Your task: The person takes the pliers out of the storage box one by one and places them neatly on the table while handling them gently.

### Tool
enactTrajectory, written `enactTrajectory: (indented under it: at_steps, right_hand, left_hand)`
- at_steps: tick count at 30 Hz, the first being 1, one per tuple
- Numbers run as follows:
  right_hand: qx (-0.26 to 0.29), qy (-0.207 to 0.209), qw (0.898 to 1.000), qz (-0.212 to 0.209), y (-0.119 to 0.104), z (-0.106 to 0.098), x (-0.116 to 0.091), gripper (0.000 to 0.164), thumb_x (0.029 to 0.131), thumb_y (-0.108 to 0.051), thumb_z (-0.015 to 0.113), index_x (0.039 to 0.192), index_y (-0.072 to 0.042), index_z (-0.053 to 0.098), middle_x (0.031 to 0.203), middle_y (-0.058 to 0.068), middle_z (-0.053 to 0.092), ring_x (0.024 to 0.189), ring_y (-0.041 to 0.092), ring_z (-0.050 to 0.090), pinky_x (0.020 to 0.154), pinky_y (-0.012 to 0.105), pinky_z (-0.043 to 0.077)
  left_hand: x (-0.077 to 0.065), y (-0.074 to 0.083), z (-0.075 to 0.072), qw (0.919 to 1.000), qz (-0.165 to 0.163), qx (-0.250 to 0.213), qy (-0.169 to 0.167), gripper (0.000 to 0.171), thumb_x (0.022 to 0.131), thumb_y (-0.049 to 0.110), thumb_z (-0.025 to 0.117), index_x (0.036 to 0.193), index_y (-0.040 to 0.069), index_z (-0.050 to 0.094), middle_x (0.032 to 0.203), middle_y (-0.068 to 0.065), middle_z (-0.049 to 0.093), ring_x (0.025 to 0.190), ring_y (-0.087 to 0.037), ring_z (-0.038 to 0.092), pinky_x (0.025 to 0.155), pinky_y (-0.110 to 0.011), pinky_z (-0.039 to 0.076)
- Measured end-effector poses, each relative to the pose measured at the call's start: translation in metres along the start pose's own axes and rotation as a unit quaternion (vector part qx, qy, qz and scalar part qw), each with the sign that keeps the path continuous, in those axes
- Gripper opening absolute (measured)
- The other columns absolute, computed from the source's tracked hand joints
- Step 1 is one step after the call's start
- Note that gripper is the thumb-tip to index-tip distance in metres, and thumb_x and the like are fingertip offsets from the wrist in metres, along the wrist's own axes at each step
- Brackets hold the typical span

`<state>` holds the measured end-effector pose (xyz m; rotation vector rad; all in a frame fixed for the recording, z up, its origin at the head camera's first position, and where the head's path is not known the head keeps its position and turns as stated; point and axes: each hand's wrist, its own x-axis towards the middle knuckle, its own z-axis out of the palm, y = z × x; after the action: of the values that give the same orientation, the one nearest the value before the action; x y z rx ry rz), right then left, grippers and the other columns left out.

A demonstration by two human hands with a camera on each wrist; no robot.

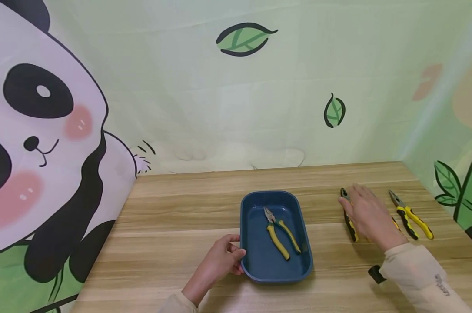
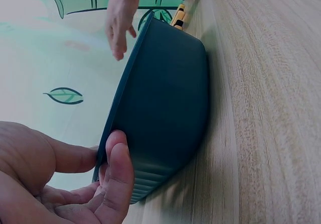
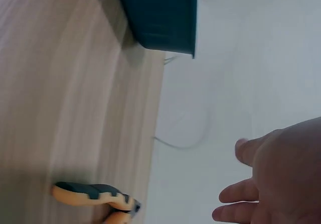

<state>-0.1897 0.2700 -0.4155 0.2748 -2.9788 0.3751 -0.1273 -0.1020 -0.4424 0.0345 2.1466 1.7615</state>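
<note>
Showing dark letters (image 1: pixel 442 284) on the right sleeve (image 1: pixel 410 267), but blurring too much for reading. Pinching the rim of the blue tray (image 1: pixel 257 256) between 8 and 9 o'clock with the left hand (image 1: pixel 220 256), pressing with the thumb and curling fingers against the outside. Holding the right hand (image 1: pixel 369 213) wide and loose near 3 o'clock from the tray, hovering above the black pliers (image 1: pixel 350 226). Seeing yellow pliers (image 1: pixel 277 241) lying in the tray, pointing to about 11 o'clock. Seeing pointy pliers (image 1: pixel 408 224) lying past the right hand at 3 o'clock, pointing toward 11 too. Seeing the tray sitting on a wooden table (image 1: pixel 181 208).
</note>
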Motion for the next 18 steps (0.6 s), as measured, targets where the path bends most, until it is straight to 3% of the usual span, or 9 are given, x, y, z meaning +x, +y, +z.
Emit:
enactTrajectory:
  at_steps: [5, 13, 18]
  right_hand:
    - [0.004, -0.012, 1.0, 0.001, -0.005, -0.016, 0.003, 0.069, 0.101, -0.044, 0.022, 0.139, 0.013, 0.025, 0.142, 0.036, 0.021, 0.131, 0.05, 0.015, 0.099, 0.068, 0.016]
    - [-0.019, 0.014, 0.999, -0.039, -0.007, -0.042, 0.006, 0.063, 0.102, -0.038, 0.029, 0.136, 0.015, 0.031, 0.139, 0.036, 0.026, 0.129, 0.051, 0.019, 0.099, 0.066, 0.02]
    - [-0.003, 0.011, 0.999, -0.043, -0.008, -0.057, 0.011, 0.066, 0.102, -0.04, 0.026, 0.138, 0.015, 0.024, 0.143, 0.035, 0.019, 0.132, 0.05, 0.012, 0.103, 0.064, 0.014]
  left_hand:
    - [-0.001, 0.0, 0.0, 1.0, 0.0, 0.003, -0.001, 0.041, 0.091, 0.002, 0.056, 0.128, -0.009, 0.042, 0.086, -0.02, 0.056, 0.052, -0.017, 0.059, 0.048, -0.032, 0.054]
    - [-0.001, 0.001, 0.001, 1.0, 0.001, 0.001, -0.001, 0.041, 0.092, 0.001, 0.055, 0.129, -0.009, 0.041, 0.087, -0.021, 0.056, 0.052, -0.017, 0.058, 0.048, -0.032, 0.054]
    - [0.0, 0.0, 0.001, 1.0, -0.001, 0.0, 0.0, 0.041, 0.091, 0.002, 0.056, 0.129, -0.009, 0.041, 0.087, -0.021, 0.056, 0.052, -0.017, 0.058, 0.048, -0.032, 0.054]
